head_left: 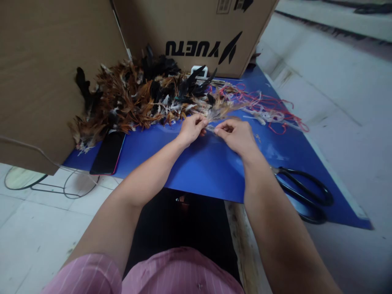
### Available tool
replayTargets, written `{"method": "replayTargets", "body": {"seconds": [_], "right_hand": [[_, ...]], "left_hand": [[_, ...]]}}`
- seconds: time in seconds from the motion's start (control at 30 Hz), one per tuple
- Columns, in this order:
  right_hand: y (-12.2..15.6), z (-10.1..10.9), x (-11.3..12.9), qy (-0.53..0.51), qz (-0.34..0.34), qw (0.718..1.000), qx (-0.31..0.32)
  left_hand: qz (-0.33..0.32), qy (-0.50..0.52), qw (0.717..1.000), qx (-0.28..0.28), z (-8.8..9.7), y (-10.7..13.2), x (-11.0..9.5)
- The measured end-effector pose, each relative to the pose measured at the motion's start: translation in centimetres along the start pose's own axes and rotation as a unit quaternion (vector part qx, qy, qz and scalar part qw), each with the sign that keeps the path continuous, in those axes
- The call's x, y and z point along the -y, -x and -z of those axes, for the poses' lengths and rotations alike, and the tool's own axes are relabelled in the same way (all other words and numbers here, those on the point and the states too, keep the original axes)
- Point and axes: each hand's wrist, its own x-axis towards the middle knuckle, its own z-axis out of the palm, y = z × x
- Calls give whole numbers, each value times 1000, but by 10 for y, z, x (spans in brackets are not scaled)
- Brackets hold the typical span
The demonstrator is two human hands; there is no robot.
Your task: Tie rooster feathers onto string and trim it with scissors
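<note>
Two sets of bent fingers near each other at centre frame: left hand [192, 129] clamped on pale feathers [218, 114], right hand [234, 134] with fingertips drawn together at the wispy lower ends, hold too blurred to tell. Likely almost weightless, soft, springy, easily frayed; best to grasp by the quill ends, not the vanes. At upper centre, a box [196, 24], contents out of view; before it, outside, a feather heap [130, 96].
</note>
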Motion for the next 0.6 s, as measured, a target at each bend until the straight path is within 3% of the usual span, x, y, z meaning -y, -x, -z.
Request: {"method": "replayTargets", "body": {"seconds": [0.2, 0.43, 0.6], "right_hand": [[-1, -6, -2, -91, -6, 996, -14], [-1, -9, 7, -235, -76, 966, -74], [6, -23, 14, -277, -88, 957, -19]], "left_hand": [[-7, -39, 999, -6, 0, 0, 3], [41, 36, 998, -33, -1, 2, -6], [23, 28, 998, -46, -4, 0, -1]]}}
